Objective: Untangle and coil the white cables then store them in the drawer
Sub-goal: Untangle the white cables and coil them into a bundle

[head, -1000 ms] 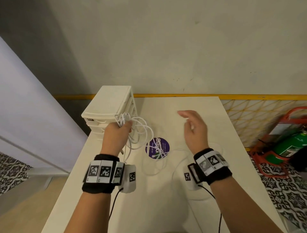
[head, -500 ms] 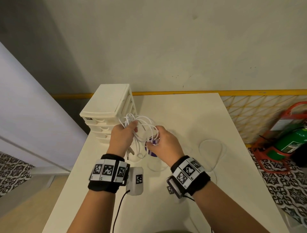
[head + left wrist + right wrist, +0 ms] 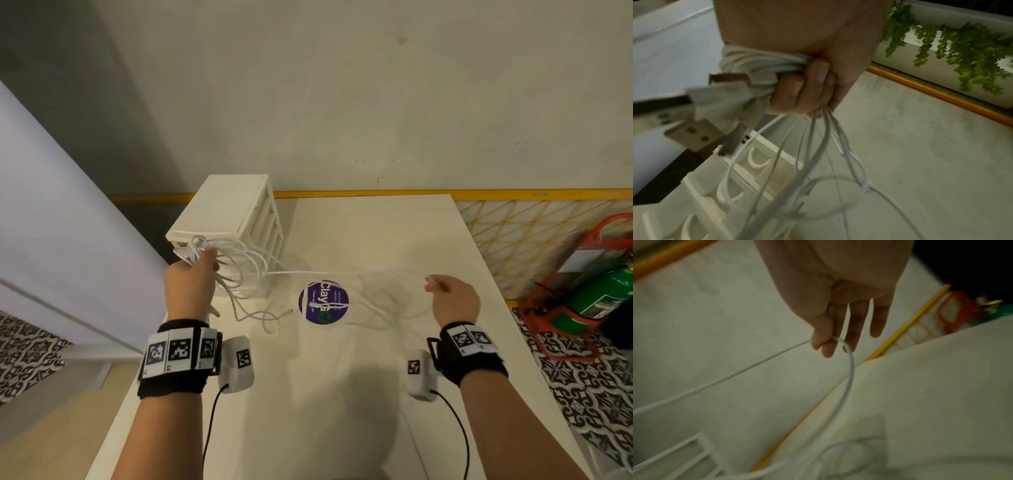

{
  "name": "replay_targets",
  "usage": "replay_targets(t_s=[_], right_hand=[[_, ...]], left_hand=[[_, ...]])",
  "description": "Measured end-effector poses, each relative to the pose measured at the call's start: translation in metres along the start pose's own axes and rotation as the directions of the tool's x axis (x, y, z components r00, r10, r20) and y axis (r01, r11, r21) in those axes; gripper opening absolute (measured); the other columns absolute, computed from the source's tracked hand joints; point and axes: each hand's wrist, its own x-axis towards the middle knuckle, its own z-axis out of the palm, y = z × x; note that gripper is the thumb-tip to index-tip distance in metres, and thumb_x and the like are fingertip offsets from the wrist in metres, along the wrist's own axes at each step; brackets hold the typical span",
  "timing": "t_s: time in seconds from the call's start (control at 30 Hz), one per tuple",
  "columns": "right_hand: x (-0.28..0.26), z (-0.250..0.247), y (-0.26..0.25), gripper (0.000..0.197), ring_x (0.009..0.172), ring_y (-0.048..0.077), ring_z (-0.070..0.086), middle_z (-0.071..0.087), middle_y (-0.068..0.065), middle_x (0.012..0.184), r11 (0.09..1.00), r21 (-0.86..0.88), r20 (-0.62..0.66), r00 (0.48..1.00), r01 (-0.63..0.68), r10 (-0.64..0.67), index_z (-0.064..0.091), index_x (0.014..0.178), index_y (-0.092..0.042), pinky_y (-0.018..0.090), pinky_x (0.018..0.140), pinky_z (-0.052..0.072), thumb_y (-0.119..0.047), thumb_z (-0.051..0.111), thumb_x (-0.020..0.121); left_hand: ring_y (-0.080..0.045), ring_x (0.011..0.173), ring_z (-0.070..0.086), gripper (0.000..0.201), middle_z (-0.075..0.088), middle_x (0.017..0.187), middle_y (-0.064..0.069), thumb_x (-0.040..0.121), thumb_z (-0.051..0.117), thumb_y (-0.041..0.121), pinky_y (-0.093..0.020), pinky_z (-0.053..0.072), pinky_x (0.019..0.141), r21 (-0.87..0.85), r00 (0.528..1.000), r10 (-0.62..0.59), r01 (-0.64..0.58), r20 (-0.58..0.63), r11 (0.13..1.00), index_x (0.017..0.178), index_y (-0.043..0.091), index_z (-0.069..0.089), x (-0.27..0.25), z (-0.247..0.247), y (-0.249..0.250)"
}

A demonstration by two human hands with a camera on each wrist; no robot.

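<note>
Since half a second ago the right hand point(image 3: 452, 299) has swung away from the left hand point(image 3: 190, 282) and now pinches one strand between thumb and forefinger, its other fingers straight; that strand runs taut between the two hands. Fisted, the left hand grips the thin white cables point(image 3: 239, 270) as a bunched coil with flat USB plugs point(image 3: 692, 134) jutting out beside its fingers. Loose loops hang below it and trail across the cream bench point(image 3: 342, 394), over a round purple sticker point(image 3: 323, 302). Just beyond the left hand stands the cream plastic drawer unit point(image 3: 236, 209), drawers closed, contents hidden. Motion blur smears the slack near the right hand.
</note>
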Motion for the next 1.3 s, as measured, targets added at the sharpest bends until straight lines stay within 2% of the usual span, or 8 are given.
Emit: replay_targets(t_s=[0.1, 0.2, 0.33, 0.47, 0.73, 1.0, 1.1, 1.3], right_hand=[[-0.001, 0.006, 0.012, 0.032, 0.118, 0.032, 0.052, 0.058, 0.014, 0.129, 0.974, -0.187, 0.220, 0.961, -0.125, 0.166, 0.061, 0.121, -0.007, 0.034, 0.098, 0.039, -0.016, 0.047, 0.094], [-0.018, 0.023, -0.019, 0.048, 0.132, 0.031, 0.037, 0.042, 0.016, 0.143, 0.990, -0.088, 0.200, 0.976, 0.110, -0.091, 0.045, 0.136, -0.005, 0.034, 0.110, 0.028, 0.001, 0.042, 0.088], [-0.066, 0.034, -0.093, 0.043, 0.117, 0.021, 0.050, 0.055, 0.007, 0.127, 0.815, 0.227, 0.156, 0.806, 0.533, -0.571, 0.052, 0.130, -0.011, 0.027, 0.103, 0.036, -0.011, 0.043, 0.088], [-0.094, 0.051, -0.117, 0.042, 0.076, 0.017, 0.060, 0.066, 0.002, 0.084, 0.819, 0.207, 0.467, 0.682, 0.535, -0.563, 0.052, 0.130, -0.019, 0.029, 0.071, 0.043, -0.040, 0.048, 0.094], [-0.037, 0.042, -0.044, 0.026, 0.067, 0.020, 0.054, 0.055, -0.008, 0.059, 0.962, 0.190, 0.272, 0.932, 0.194, -0.241, 0.069, 0.101, -0.009, 0.029, 0.069, 0.041, -0.016, 0.045, 0.095], [-0.012, 0.022, 0.029, 0.040, 0.122, 0.033, 0.047, 0.052, 0.016, 0.134, 0.951, -0.139, 0.118, 0.949, -0.275, 0.292, 0.051, 0.130, -0.009, 0.040, 0.100, 0.038, -0.007, 0.044, 0.091], [-0.028, 0.030, -0.009, 0.049, 0.133, 0.032, 0.033, 0.039, 0.016, 0.145, 0.978, -0.173, -0.019, 0.993, 0.113, -0.118, 0.043, 0.137, -0.005, 0.040, 0.111, 0.026, -0.006, 0.045, 0.088], [-0.081, 0.041, -0.110, 0.053, 0.114, 0.009, 0.051, 0.058, -0.003, 0.121, 0.808, 0.280, 0.485, 0.650, 0.518, -0.585, 0.039, 0.141, -0.022, 0.022, 0.098, 0.038, -0.038, 0.053, 0.092]], left_hand=[[-0.023, 0.064, 0.047, 0.028, 0.053, 0.070, -0.008, 0.088, 0.058, 0.034, -0.029, 0.036, 0.054, -0.016, 1.000, -0.008, 0.008, -0.014, 1.000, 0.070, 0.013, 0.056, -0.001, 0.003, 0.001], [-0.022, 0.063, 0.049, 0.028, 0.053, 0.070, -0.008, 0.090, 0.057, 0.031, -0.025, 0.039, 0.045, -0.002, 0.999, 0.027, -0.027, 0.041, 1.000, 0.072, 0.010, 0.057, -0.010, 0.017, 0.005], [-0.024, 0.066, 0.051, 0.030, 0.054, 0.064, -0.006, 0.091, 0.057, 0.030, -0.028, 0.040, 0.055, 0.028, 0.987, 0.097, -0.102, 0.128, 0.994, 0.068, 0.011, 0.061, -0.025, 0.042, 0.006], [-0.027, 0.057, 0.050, 0.038, 0.048, 0.054, -0.005, 0.089, 0.059, 0.032, -0.042, 0.051, 0.061, 0.016, 0.983, 0.109, -0.112, 0.146, 0.994, 0.069, 0.000, 0.063, -0.036, 0.055, 0.006], [-0.021, 0.062, 0.049, 0.031, 0.053, 0.066, -0.005, 0.092, 0.057, 0.031, -0.030, 0.041, 0.060, -0.048, 0.995, 0.103, -0.103, -0.004, 0.994, 0.069, 0.010, 0.059, -0.015, 0.030, 0.002], [-0.019, 0.060, 0.046, 0.031, 0.050, 0.065, -0.006, 0.093, 0.055, 0.029, -0.027, 0.036, 0.052, -0.044, 0.991, 0.115, -0.118, -0.063, 0.992, 0.082, 0.001, 0.061, -0.007, 0.019, 0.004], [-0.020, 0.058, 0.047, 0.030, 0.050, 0.062, -0.004, 0.093, 0.056, 0.030, -0.027, 0.036, 0.052, -0.032, 0.988, 0.148, -0.147, 0.032, 0.989, 0.075, 0.006, 0.062, -0.018, 0.033, 0.007], [-0.027, 0.055, 0.048, 0.045, 0.048, 0.056, -0.008, 0.091, 0.059, 0.034, -0.046, 0.052, 0.062, -0.009, 0.977, 0.170, -0.170, 0.128, 0.985, 0.078, -0.009, 0.063, -0.036, 0.060, 0.009]])
